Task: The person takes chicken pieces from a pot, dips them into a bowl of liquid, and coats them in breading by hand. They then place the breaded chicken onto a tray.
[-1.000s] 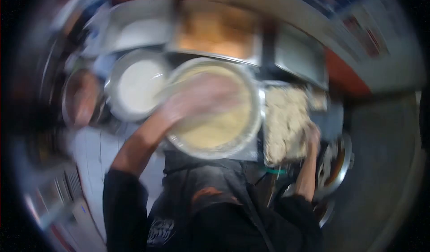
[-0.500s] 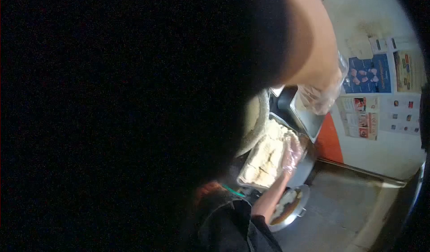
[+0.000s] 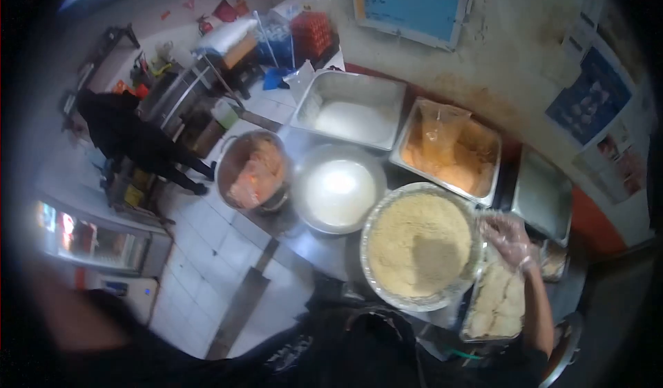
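Note:
My right hand [image 3: 507, 239] wears a clear plastic glove, fingers spread, holding nothing I can see. It hovers at the right rim of a big round bowl [image 3: 366, 250] full of yellow crumbs. Just below the hand lies a steel tray [image 3: 464, 322] of crumb-coated pieces. My left hand is out of sight; only a blurred dark sleeve [image 3: 90, 340] shows at the lower left.
On the steel counter stand a bowl of white batter [image 3: 338, 191], a pot of raw reddish meat [image 3: 252, 170], a pan of white flour [image 3: 352, 115], a pan of orange mix [image 3: 449, 157] and an empty pan [image 3: 545, 195]. A person in black [image 3: 124, 136] stands far left.
My left hand was over the crumb bowl, then the arm swept across the camera and left the view. My right hand moved from the coated-pieces tray up to the bowl's rim.

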The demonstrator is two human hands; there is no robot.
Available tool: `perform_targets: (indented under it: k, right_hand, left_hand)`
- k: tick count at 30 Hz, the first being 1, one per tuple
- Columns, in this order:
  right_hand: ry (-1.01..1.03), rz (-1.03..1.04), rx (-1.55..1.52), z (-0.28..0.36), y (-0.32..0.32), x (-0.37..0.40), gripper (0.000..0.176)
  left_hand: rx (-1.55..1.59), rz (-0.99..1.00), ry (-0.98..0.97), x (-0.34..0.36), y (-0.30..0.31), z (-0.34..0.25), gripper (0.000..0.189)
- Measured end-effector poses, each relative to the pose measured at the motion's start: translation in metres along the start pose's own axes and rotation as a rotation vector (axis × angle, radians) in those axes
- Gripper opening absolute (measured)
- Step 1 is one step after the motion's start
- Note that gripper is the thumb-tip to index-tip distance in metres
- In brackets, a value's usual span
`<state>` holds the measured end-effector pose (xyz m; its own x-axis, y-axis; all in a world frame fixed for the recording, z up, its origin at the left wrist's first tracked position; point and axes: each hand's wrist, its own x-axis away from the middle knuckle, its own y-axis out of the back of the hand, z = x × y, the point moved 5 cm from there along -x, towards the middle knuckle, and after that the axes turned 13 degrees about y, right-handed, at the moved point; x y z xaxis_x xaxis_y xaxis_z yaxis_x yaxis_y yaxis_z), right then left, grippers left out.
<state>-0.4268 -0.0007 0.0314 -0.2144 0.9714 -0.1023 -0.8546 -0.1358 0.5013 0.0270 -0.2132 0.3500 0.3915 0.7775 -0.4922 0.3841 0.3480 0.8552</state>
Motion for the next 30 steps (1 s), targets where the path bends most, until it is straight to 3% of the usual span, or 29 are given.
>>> perform_targets:
  k: [1, 2, 4, 5, 7, 10, 11, 13, 14, 16, 17, 19, 20, 22, 25, 26, 28, 29, 30]
  right_hand:
    - [-0.054, 0.122, 0.141, 0.024, -0.012, -0.025, 0.036]
    - [-0.023, 0.117, 0.324, 0.042, -0.021, -0.042, 0.04]
    - [0.008, -0.199, -0.312, -0.003, -0.065, -0.053, 0.039]
    - [-0.018, -0.138, -0.319, -0.008, -0.082, -0.046, 0.039]
    - [0.019, -0.079, -0.004, -0.011, -0.101, -0.051, 0.034]
    - [-0.039, -0.05, 0.099, 0.007, -0.119, -0.042, 0.033]
    - [-0.048, -0.038, 0.103, -0.003, -0.126, -0.03, 0.033]
    - [-0.19, -0.166, -0.176, -0.044, -0.135, -0.019, 0.031]
    - [-0.19, -0.148, -0.17, -0.042, -0.138, -0.023, 0.031]
    - [-0.199, -0.174, -0.227, -0.037, -0.145, -0.028, 0.031]
    - [-0.204, -0.166, -0.225, -0.033, -0.151, -0.033, 0.031]
    - [-0.296, -0.294, -0.535, -0.027, -0.164, -0.04, 0.032]
    - [-0.299, -0.29, -0.531, -0.024, -0.168, -0.043, 0.032]
    - [-0.262, -0.214, -0.377, -0.017, -0.174, -0.048, 0.034]
    - [-0.233, -0.159, -0.296, -0.024, -0.186, -0.043, 0.036]
    - [-0.235, -0.153, -0.294, -0.026, -0.19, -0.041, 0.036]
    - [-0.273, -0.15, -0.344, -0.026, -0.203, -0.039, 0.035]
    - [-0.305, -0.231, -0.538, -0.02, -0.21, -0.038, 0.035]
    - [-0.301, -0.228, -0.536, -0.023, -0.21, -0.037, 0.035]
  left_hand:
    - [0.005, -0.061, 0.043, -0.002, 0.011, 0.018, 0.037]
    - [0.023, -0.108, 0.086, 0.0, 0.016, 0.033, 0.037]
    - [0.053, -0.112, 0.188, 0.021, -0.001, 0.072, 0.038]
    - [0.084, -0.048, 0.249, 0.04, -0.027, 0.091, 0.038]
    - [0.133, 0.099, 0.342, 0.086, -0.082, 0.122, 0.039]
    - [0.248, 0.411, 0.495, 0.174, -0.17, 0.139, 0.039]
    - [0.027, 0.81, 0.482, 0.184, -0.199, 0.142, 0.04]
    - [0.108, 1.116, 0.597, 0.238, -0.239, 0.167, 0.039]
    - [0.119, 1.116, 0.613, 0.258, -0.252, 0.168, 0.039]
    - [-0.233, 0.986, 0.724, 0.286, -0.273, 0.183, 0.037]
    - [-0.228, 0.993, 0.729, 0.299, -0.295, 0.201, 0.037]
    - [-0.292, 0.939, 0.546, 0.309, -0.323, 0.221, 0.037]
    - [-0.288, 0.942, 0.549, 0.315, -0.326, 0.223, 0.037]
    - [-0.228, 0.761, 0.828, 0.317, -0.316, 0.227, 0.041]
    - [-0.239, 0.911, 0.912, 0.294, -0.292, 0.201, 0.047]
    - [-0.236, 0.913, 0.918, 0.306, -0.297, 0.206, 0.047]
    - [-0.236, 0.678, 0.802, 0.329, -0.312, 0.22, 0.049]
    - [-0.234, 0.675, 0.807, 0.333, -0.32, 0.224, 0.049]
    - [-0.211, 0.727, 0.79, 0.333, -0.331, 0.228, 0.048]
